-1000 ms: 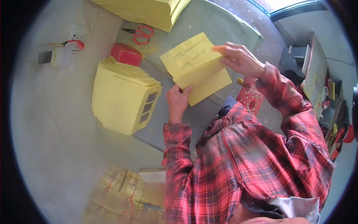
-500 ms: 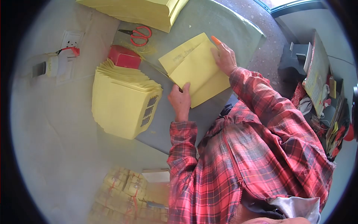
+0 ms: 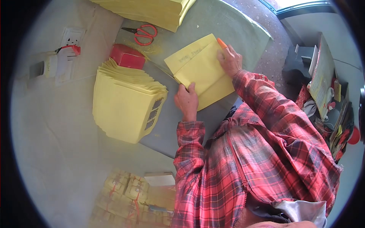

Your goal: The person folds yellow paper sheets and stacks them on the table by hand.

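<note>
A folded yellow paper sheet (image 3: 205,70) with faint dark print on its upper left part lies on the grey-green table. My left hand (image 3: 186,100) holds its lower left edge, with the thumb on top. At the sheet's upper right edge is my right hand (image 3: 230,60), closed, with an orange cover on one finger; its grip on the paper is partly hidden. Left of the sheet stands a fanned stack of yellow paper (image 3: 123,102) with dark printed blocks on its side. A red box (image 3: 127,56) touches the stack's top end.
Red-handled scissors (image 3: 145,35) lie beyond the red box. Another yellow paper pile (image 3: 152,13) is at the table's far side (image 3: 228,22). Tied yellow bundles (image 3: 125,193) sit at the lower left. A wall socket (image 3: 72,38) is at the left, and stacked items stand at the right.
My right hand has come down onto the sheet's upper right edge, and the raised flap now lies folded over much of the print. My left hand stays at the lower left edge.
</note>
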The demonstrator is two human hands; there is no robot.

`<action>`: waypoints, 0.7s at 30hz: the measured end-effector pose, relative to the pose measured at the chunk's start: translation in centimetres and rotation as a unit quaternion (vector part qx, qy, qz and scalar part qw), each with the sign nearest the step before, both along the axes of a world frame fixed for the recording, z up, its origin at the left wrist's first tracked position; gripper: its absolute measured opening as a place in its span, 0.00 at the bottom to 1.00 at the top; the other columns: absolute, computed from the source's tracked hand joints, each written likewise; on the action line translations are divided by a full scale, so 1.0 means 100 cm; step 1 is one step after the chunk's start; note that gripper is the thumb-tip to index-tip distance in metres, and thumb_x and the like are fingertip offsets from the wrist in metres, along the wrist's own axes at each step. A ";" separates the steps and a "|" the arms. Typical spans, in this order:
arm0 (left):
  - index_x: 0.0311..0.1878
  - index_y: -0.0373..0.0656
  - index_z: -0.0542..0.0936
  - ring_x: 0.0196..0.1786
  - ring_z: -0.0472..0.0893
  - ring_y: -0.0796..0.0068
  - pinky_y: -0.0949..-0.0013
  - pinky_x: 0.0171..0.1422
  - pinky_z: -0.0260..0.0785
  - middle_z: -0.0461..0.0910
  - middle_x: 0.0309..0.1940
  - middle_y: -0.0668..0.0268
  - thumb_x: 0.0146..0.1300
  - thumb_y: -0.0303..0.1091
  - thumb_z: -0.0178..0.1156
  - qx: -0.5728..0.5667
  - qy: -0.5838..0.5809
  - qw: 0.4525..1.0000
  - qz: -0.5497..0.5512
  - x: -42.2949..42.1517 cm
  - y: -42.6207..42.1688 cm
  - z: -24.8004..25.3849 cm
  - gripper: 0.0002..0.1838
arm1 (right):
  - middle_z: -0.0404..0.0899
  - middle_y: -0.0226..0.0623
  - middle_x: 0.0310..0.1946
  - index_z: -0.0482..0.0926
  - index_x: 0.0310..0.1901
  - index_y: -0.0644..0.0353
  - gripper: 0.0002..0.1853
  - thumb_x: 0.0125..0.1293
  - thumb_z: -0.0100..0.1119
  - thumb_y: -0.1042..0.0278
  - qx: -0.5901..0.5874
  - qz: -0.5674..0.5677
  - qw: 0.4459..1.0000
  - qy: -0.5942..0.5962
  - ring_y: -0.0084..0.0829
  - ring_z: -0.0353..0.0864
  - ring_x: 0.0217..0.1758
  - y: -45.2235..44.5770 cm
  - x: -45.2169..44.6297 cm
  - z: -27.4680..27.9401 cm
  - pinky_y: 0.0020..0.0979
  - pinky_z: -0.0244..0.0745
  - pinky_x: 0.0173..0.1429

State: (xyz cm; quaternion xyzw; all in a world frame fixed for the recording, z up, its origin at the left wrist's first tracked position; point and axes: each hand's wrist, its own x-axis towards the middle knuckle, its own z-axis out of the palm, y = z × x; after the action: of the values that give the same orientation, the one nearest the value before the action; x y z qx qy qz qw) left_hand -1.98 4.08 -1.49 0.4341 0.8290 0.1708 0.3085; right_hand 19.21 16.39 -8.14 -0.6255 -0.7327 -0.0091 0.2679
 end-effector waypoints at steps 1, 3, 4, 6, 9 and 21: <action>0.38 0.36 0.82 0.33 0.82 0.41 0.49 0.44 0.73 0.87 0.31 0.49 0.71 0.50 0.65 -0.003 0.006 1.000 -0.002 0.001 0.001 0.000 0.22 | 0.83 0.32 0.41 0.83 0.64 0.54 0.23 0.67 0.65 0.67 0.003 0.000 1.000 -0.014 0.39 0.78 0.23 0.000 0.001 -0.003 0.38 0.75 0.27; 0.38 0.36 0.82 0.33 0.82 0.41 0.48 0.44 0.73 0.87 0.31 0.49 0.71 0.49 0.65 -0.010 0.017 1.000 -0.006 0.003 0.001 -0.001 0.22 | 0.82 0.32 0.41 0.84 0.61 0.53 0.21 0.67 0.65 0.67 -0.019 -0.008 0.999 -0.024 0.39 0.80 0.26 -0.003 0.002 -0.002 0.38 0.76 0.30; 0.38 0.36 0.82 0.34 0.83 0.40 0.48 0.45 0.74 0.87 0.31 0.49 0.71 0.49 0.65 -0.015 0.028 0.999 -0.010 0.004 0.002 -0.001 0.21 | 0.82 0.32 0.42 0.85 0.59 0.51 0.19 0.66 0.64 0.67 -0.040 -0.015 0.999 -0.034 0.38 0.81 0.28 -0.003 0.002 -0.001 0.38 0.77 0.33; 0.38 0.36 0.82 0.34 0.83 0.39 0.48 0.45 0.74 0.88 0.32 0.49 0.71 0.49 0.65 -0.024 0.052 0.998 -0.015 0.005 0.004 -0.001 0.21 | 0.81 0.31 0.44 0.86 0.54 0.49 0.16 0.66 0.64 0.67 -0.080 -0.029 0.995 -0.051 0.37 0.83 0.34 -0.003 -0.002 0.000 0.38 0.79 0.38; 0.37 0.38 0.81 0.34 0.84 0.38 0.46 0.44 0.74 0.87 0.30 0.48 0.71 0.50 0.66 -0.017 0.072 0.997 -0.008 0.005 0.005 -0.004 0.21 | 0.79 0.32 0.49 0.85 0.59 0.47 0.20 0.65 0.64 0.67 -0.015 0.046 0.998 -0.041 0.38 0.81 0.44 0.005 -0.020 0.031 0.42 0.76 0.51; 0.49 0.36 0.79 0.40 0.86 0.36 0.45 0.48 0.76 0.89 0.36 0.46 0.63 0.47 0.74 -0.044 -0.011 0.997 -0.059 -0.001 -0.002 0.014 0.24 | 0.73 0.33 0.54 0.79 0.69 0.45 0.26 0.69 0.62 0.62 -0.061 0.317 0.946 -0.041 0.37 0.71 0.59 -0.026 -0.067 0.018 0.44 0.64 0.72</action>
State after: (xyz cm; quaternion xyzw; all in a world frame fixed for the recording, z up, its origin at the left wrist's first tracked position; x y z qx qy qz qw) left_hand -2.04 3.84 -0.13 0.4660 0.8054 0.1205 0.3460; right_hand 12.52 13.79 -6.35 -0.3754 -0.9025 0.0954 0.1883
